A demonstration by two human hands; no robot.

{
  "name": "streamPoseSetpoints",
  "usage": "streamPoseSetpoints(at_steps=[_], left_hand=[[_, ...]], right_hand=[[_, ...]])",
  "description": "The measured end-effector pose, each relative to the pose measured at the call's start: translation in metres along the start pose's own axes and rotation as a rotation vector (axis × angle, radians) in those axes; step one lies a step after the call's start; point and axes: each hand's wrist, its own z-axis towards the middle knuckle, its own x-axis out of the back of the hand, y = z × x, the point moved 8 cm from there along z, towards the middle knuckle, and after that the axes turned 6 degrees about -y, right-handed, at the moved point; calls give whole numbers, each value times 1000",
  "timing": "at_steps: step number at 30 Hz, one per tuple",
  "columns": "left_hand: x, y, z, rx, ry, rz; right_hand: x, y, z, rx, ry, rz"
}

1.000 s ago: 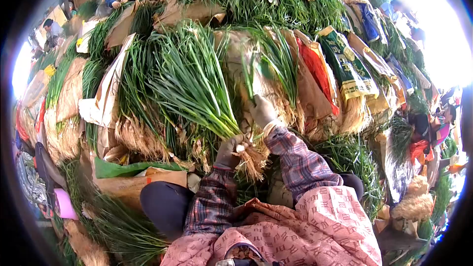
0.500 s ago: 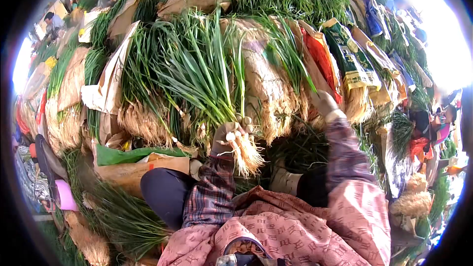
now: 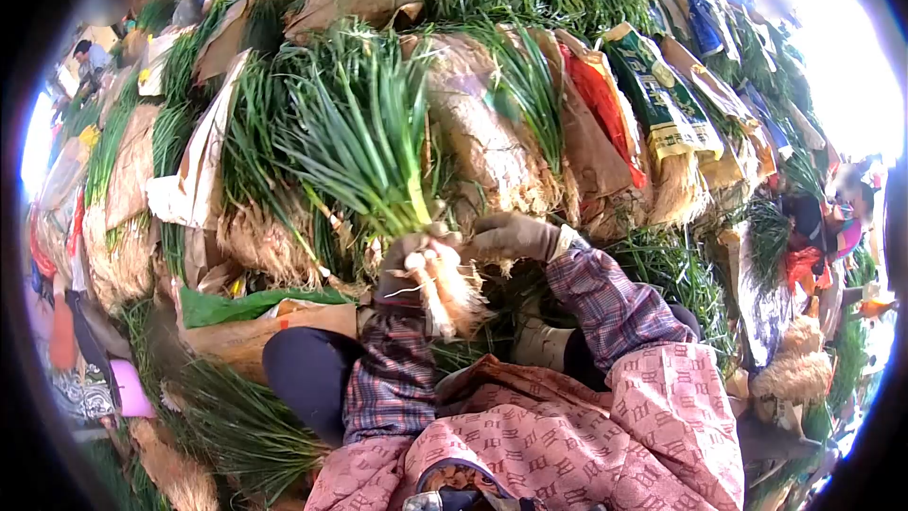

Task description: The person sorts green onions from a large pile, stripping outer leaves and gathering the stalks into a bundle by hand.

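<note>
My gloved left hand (image 3: 405, 270) is wrapped round the lower stems of a bunch of green onions (image 3: 364, 147). Its long green leaves fan up and to the left, and the pale roots hang below the fist at the right. Close beside the roots, my gloved right hand (image 3: 511, 236) reaches in from the right with its fingers bent toward the bunch. Whether those fingertips hold anything is too small to tell. Behind both hands lies a root-covered bundle (image 3: 487, 132).
Wrapped onion bundles stand in rows ahead, one with a green printed bag (image 3: 662, 99). A brown paper bag (image 3: 270, 331) lies by my left knee (image 3: 307, 378). Loose leaves (image 3: 676, 284) lie at the right. A person (image 3: 92, 59) is at the far left.
My right hand went out to the right, then came back left beside the roots. My left hand, still round the bunch, has shifted slightly left.
</note>
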Motion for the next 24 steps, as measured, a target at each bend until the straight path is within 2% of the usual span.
streamPoseSetpoints(at_steps=[1,2,3,4,5,6,9,10,11,13,14,15,16,17,18,19,20,21,22,23,24], left_hand=[[-20,-5,4,71,-19,-138],[-8,9,2,21,-71,-22],[-5,18,3,-35,-124,96],[-27,16,13,-29,-263,131],[-31,13,23,2,-394,125],[-28,9,27,-2,-323,129],[31,4,12,-124,40,234],[44,0,5,-150,138,281],[45,0,7,-149,167,350],[62,-1,8,-107,286,405],[39,1,19,-167,44,449],[38,-1,21,-152,78,454],[38,-3,21,-135,112,459],[46,-10,20,-13,164,366],[53,-17,18,103,225,268],[69,-11,14,65,139,336],[45,-7,19,-15,51,396],[41,-3,16,-112,-155,488],[38,2,9,-222,-357,549],[42,6,6,-221,-287,657],[32,10,8,-213,-216,762]], right_hand=[[16,-7,-16,127,174,-408],[19,30,-46,111,104,-329],[3,60,-72,134,-13,-787],[-26,106,-109,-314,-744,-854],[-16,118,-141,-555,-917,-863],[10,121,-145,-737,-764,-836],[120,134,-133,-1109,278,-588],[143,145,-132,-1190,504,-539],[157,162,-131,-1270,625,-491],[163,184,-130,-1426,709,-216],[164,191,-121,-1448,591,-166],[168,190,-110,-1299,753,-123],[163,198,-103,-1254,636,58],[156,206,-96,-1201,514,236],[167,190,-92,-1128,646,164],[171,177,-95,-1156,759,213],[184,176,-88,-930,889,6],[191,137,-72,-696,998,-194],[187,112,-65,-631,972,-232],[174,148,-51,-328,1039,429],[160,131,-34,-528,859,372]])
